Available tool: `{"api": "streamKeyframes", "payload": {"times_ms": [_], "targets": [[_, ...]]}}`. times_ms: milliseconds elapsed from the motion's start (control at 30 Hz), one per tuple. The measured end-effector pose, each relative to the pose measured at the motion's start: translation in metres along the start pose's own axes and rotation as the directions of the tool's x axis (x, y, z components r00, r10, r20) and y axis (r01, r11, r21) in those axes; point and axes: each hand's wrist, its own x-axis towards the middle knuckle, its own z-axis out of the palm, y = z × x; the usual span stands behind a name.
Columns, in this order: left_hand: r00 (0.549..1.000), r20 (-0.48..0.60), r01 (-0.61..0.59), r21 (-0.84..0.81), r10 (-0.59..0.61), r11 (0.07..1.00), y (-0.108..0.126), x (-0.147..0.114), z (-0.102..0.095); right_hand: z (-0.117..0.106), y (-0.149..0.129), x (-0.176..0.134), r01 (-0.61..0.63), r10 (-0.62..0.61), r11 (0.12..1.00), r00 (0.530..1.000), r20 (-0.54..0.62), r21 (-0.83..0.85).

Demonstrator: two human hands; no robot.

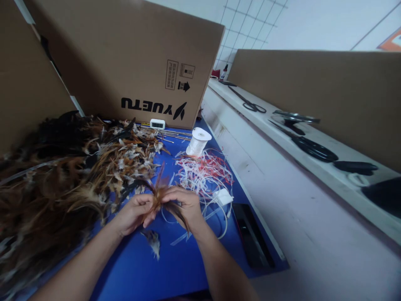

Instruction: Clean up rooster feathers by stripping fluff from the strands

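Both my hands meet over the blue table [175, 271], around a small bunch of brown feathers [159, 193] that is partly blurred. My left hand [134, 214] pinches the bunch from the left. From the right, my right hand [184, 205] closes on it, and dark feather ends stick out under its palm. A loose grey and white feather [152, 242] lies on the table just below my hands. Left of them spreads a big heap of brown, black and whitish feathers [119, 163].
Behind the heap stands a cardboard box [140, 62]. A spool of white ribbon [198, 142], tangled white and red strips [206, 169], a white charger [223, 196] and a dark phone-like slab [253, 236] lie to the right. Scissors [254, 107] rest on the ledge [266, 121].
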Motion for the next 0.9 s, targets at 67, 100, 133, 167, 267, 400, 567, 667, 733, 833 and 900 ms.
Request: {"api": "streamKeyframes", "payload": {"times_ms": [67, 100, 133, 167, 267, 400, 567, 667, 733, 833, 900], "targets": [[1.000, 0.008, 0.008, 0.006, -0.008, 1.000, -0.002, 0.001, -0.002, 0.000, -0.001, 0.001, 0.006, -0.006, 1.000, 1.000, 0.000, -0.002], [1.000, 0.011, 0.011, 0.012, -0.011, 1.000, -0.002, 0.001, -0.003, 0.001, -0.001, 0.001, 0.010, -0.010, 1.000, 1.000, 0.000, -0.001], [1.000, 0.011, 0.014, 0.019, -0.014, 1.000, -0.002, 0.001, -0.003, 0.001, -0.002, 0.001, 0.013, -0.013, 1.000, 1.000, 0.002, -0.001], [1.000, 0.008, 0.016, 0.026, -0.017, 1.000, -0.002, 0.001, -0.003, 0.001, -0.002, 0.002, 0.013, -0.012, 1.000, 1.000, 0.006, -0.004], [1.000, -0.012, 0.006, 0.046, -0.005, 0.999, 0.000, 0.001, 0.000, 0.001, -0.004, 0.003, 0.003, -0.002, 1.000, 1.000, 0.021, -0.028], [1.000, -0.025, -0.009, 0.070, 0.011, 0.998, 0.002, 0.001, 0.002, 0.001, -0.006, 0.002, 0.022, -0.020, 0.998, 0.999, 0.030, -0.067], [0.996, -0.053, -0.060, 0.115, 0.067, 0.992, 0.000, 0.002, -0.004, 0.001, -0.012, 0.000, 0.027, -0.025, 0.986, 1.000, 0.019, -0.163], [0.993, -0.066, -0.090, 0.139, 0.099, 0.986, -0.002, 0.002, -0.008, 0.002, -0.014, 0.000, 0.000, -0.002, 0.985, 1.000, -0.013, -0.171], [0.991, -0.076, -0.098, 0.153, 0.111, 0.983, -0.003, 0.003, -0.010, 0.002, -0.014, 0.001, -0.036, 0.030, 0.988, 0.999, -0.045, -0.151], [0.985, -0.105, -0.115, 0.177, 0.135, 0.977, -0.006, 0.003, -0.015, 0.002, -0.011, 0.001, -0.092, 0.082, 0.987, 0.993, -0.082, -0.132], [0.979, -0.147, -0.115, 0.189, 0.144, 0.975, -0.007, 0.003, -0.018, 0.003, -0.009, 0.001, -0.133, 0.121, 0.983, 0.987, -0.105, -0.123]]}}
